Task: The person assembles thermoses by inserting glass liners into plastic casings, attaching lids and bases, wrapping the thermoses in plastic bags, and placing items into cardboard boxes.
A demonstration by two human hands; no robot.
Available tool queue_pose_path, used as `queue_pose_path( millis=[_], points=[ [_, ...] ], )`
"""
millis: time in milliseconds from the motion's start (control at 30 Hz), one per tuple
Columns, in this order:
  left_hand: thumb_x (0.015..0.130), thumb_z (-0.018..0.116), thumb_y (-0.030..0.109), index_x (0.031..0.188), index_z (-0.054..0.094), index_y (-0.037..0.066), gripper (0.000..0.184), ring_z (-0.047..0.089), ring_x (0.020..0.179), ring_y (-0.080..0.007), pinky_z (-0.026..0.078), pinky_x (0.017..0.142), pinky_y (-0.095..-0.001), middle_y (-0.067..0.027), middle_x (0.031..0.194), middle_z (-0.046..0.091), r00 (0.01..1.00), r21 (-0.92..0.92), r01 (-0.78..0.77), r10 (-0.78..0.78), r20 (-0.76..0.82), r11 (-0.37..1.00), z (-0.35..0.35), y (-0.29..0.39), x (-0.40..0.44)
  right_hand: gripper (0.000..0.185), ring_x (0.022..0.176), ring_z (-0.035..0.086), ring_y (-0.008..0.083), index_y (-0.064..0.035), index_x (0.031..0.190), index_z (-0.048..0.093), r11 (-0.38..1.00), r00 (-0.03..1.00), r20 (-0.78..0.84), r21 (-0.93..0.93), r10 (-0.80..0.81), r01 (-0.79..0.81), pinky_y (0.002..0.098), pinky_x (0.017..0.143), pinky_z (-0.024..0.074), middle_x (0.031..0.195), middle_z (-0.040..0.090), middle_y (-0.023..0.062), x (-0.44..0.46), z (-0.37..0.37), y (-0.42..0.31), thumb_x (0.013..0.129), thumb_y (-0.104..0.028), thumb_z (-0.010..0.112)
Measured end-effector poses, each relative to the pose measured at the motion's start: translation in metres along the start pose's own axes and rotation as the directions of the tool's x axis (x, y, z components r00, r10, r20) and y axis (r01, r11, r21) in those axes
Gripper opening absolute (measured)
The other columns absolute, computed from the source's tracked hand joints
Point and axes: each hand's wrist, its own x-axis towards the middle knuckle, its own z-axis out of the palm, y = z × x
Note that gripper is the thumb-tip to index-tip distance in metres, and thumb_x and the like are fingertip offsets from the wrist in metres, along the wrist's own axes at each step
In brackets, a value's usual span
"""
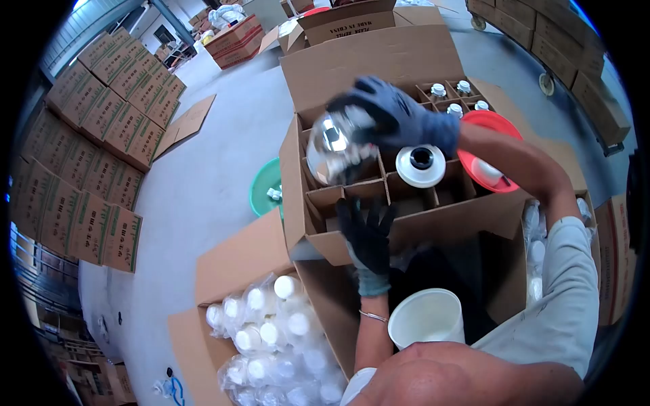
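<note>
My right hand, in a blue-grey and black work glove, is closed around a shiny silvered glass flask liner. The liner is tilted over the left compartments of a divided carton, and its lower end is blurred. At the carton's near wall, my gloved left hand has its fingers spread, with nothing seen in them. To the right of the liner, a white round piece with a black ring in its middle sits among the dividers. Several clear-necked, white-topped pieces stand in the far right compartments.
A red bowl rests on the carton's right side; a green basin is on the floor at left. Near me are a white bucket and an open box of plastic-wrapped white-topped items. Stacked cartons stand far left.
</note>
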Motion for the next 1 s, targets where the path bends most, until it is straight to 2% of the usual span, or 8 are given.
queue_pose_path(
  millis=[67,167,267,333,400,567,900,1000],
  points=[
    [0.096,0.048,0.035,0.142,0.025,0.003,0.061,0.041,0.124,-0.036,0.035,0.106,-0.0483,-0.0159,0.138,0.037,0.978,-0.246,0.182,-0.148,0.15,0.952,0.0,0.012,-0.017,0.05,0.095,0.049,0.0351,-0.0129,0.117,0.054,0.997,0.999,0.035,0.071,-0.011,0.008,0.0451,0.081,0.0425,0.099,0.048,0.0149,-0.043,-0.017,-0.042,0.075,-0.035,0.07],
    [0.094,0.053,0.037,0.139,0.029,0.002,0.062,0.045,0.118,-0.0328,0.038,0.102,-0.0436,-0.0159,0.133,0.041,0.973,0.468,-0.184,0.092,0.211,0.864,0.006,0.027,-0.045,0.058,0.096,0.048,0.0328,-0.014,0.125,0.053,0.994,0.993,0.089,0.075,0.073,-0.079,0.044,0.081,0.0409,0.1,0.047,0.0143,-0.101,-0.026,-0.103,0.073,-0.031,0.07],
    [0.091,0.058,0.036,0.137,0.033,0.001,0.062,0.049,0.112,-0.0295,0.042,0.096,-0.0378,-0.0159,0.127,0.046,0.782,0.796,-0.445,0.255,0.569,-0.411,-0.029,0.035,-0.075,0.064,0.102,0.049,0.0348,-0.0091,0.129,0.05,0.96,0.986,-0.008,0.229,0.165,-0.159,0.0451,0.088,0.041,0.111,0.049,0.0168,-0.153,-0.013,-0.146,0.073,-0.028,0.072],
    [0.096,0.049,0.031,0.135,0.04,0.002,0.049,0.044,0.123,-0.0228,0.032,0.107,-0.0357,-0.0114,0.135,0.046,0.999,0.714,0.041,-0.031,-0.026,0.699,-0.049,0.07,-0.074,0.065,0.111,0.047,0.0368,-0.0077,0.133,0.046,0.933,0.981,0.14,0.313,0.136,-0.175,0.0448,0.095,0.0394,0.123,0.046,0.0183,-0.184,-0.018,-0.165,0.077,-0.032,0.071],
    [0.095,0.051,0.032,0.138,0.039,0.002,0.054,0.041,0.128,-0.0218,0.031,0.109,-0.0355,-0.0106,0.14,0.042,0.993,0.529,0.107,-0.119,-0.013,0.842,-0.018,0.1,-0.088,0.064,0.117,0.046,0.0363,-0.0048,0.133,0.045,0.861,0.946,0.219,0.404,0.238,-0.31,0.0449,0.099,0.0378,0.13,0.045,0.0177,-0.217,-0.024,-0.175,0.079,-0.029,0.07],
    [0.081,0.071,0.026,0.141,0.035,0.0,0.075,0.044,0.126,-0.0241,0.037,0.105,-0.0353,-0.0122,0.138,0.043,0.938,0.8,-0.053,-0.246,0.245,0.597,-0.002,0.117,-0.145,0.065,0.124,0.043,0.0372,-0.0019,0.134,0.044,0.719,0.883,0.188,0.52,0.43,-0.46,0.043,0.104,0.0349,0.135,0.045,0.0193,-0.298,-0.051,-0.24,0.078,-0.021,0.072],
    [0.083,0.07,0.02,0.138,0.038,0.001,0.067,0.046,0.124,-0.0231,0.038,0.105,-0.0359,-0.0119,0.137,0.045,0.928,0.821,0.343,-0.301,-0.22,0.457,-0.077,0.106,-0.318,0.065,0.129,0.032,0.042,-0.0048,0.138,0.037,0.611,0.877,0.305,0.632,0.37,-0.477,0.051,0.108,0.0249,0.139,0.033,0.0254,-0.32,-0.043,-0.322,0.092,-0.049,0.048],
    [0.083,0.07,0.019,0.138,0.039,0.002,0.065,0.047,0.123,-0.0224,0.039,0.104,-0.0358,-0.0114,0.136,0.047,0.928,0.842,0.319,-0.324,-0.184,0.435,-0.106,0.095,-0.312,0.081,0.129,0.037,0.0359,-0.0007,0.14,0.033,0.469,0.913,0.302,0.787,0.274,-0.401,0.043,0.109,0.0279,0.136,0.039,0.0211,-0.249,-0.047,-0.283,0.079,-0.037,0.073]
  ],
)
